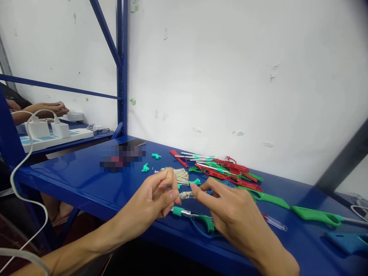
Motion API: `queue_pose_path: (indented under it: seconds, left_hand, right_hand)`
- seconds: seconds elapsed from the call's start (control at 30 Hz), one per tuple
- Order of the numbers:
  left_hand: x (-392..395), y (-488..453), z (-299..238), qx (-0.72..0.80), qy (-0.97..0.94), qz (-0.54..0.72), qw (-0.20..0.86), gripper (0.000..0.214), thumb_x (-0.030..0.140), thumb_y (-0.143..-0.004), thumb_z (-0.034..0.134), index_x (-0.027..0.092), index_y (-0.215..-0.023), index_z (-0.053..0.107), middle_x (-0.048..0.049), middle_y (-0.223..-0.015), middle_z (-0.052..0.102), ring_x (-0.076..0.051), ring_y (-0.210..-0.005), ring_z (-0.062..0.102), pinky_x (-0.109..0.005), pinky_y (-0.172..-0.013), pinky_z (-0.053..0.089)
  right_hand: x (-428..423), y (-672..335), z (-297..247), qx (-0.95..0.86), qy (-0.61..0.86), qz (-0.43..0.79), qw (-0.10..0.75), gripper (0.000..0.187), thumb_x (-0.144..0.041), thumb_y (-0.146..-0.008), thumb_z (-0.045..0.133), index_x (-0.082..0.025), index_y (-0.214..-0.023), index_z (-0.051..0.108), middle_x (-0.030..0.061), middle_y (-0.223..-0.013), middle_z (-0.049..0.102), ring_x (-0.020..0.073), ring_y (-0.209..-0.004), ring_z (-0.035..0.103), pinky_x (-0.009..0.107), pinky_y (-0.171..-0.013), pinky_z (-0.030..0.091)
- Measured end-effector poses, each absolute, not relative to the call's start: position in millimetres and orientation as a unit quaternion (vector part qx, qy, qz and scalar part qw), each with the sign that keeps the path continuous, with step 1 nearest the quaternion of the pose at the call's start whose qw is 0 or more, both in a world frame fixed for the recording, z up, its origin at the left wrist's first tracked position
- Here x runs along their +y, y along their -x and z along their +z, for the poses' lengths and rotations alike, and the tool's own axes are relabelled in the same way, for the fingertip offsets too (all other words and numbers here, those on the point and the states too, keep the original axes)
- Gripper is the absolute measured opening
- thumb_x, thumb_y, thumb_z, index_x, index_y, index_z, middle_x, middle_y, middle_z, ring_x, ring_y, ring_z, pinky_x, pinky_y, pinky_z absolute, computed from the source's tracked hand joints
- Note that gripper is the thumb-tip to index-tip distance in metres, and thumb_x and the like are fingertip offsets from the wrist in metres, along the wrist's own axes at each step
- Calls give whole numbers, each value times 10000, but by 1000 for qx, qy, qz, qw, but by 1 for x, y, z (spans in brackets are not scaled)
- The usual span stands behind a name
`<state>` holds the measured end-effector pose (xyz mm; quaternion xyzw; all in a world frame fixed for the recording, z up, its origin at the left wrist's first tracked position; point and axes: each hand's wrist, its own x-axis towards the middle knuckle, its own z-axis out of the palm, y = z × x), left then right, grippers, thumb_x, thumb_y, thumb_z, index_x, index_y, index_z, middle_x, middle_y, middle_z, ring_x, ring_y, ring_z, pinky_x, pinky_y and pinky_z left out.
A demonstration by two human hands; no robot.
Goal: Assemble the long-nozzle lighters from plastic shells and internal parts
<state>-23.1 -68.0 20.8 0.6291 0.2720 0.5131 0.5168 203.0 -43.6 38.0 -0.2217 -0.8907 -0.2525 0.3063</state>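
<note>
A small clear lighter tank with a whitish tip is held between my hands above the table's front part. My left hand pinches its tip end between thumb and fingers. On the other end, my right hand closes with thumb and index finger; its remaining fingers are partly hidden. Just behind my left fingers lies a pile of similar clear tanks. Beneath the hands rests a metal lighter rod with teal parts, beside a blue lighter shell partly covered by my right hand.
Red lighter shells, green shells and metal rods crowd the blue table. Teal triggers lie loose. A screwdriver is right of my hand. At left are a power strip, white cable and another person's hand.
</note>
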Motion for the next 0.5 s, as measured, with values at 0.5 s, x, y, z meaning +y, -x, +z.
queue_pose_path:
  seconds: [0.5]
  left_hand:
    - [-65,24,21,299,-581,502,567,566,439,-888,828,224,-775,317,67,-719,551,-27,-489,265,-125,-401,134]
  right_hand:
    - [-41,-198,34,-896,229,-240,294,459,75,-908,414,-193,-1118,721,27,-870,680,156,-633,527,292,-527,287]
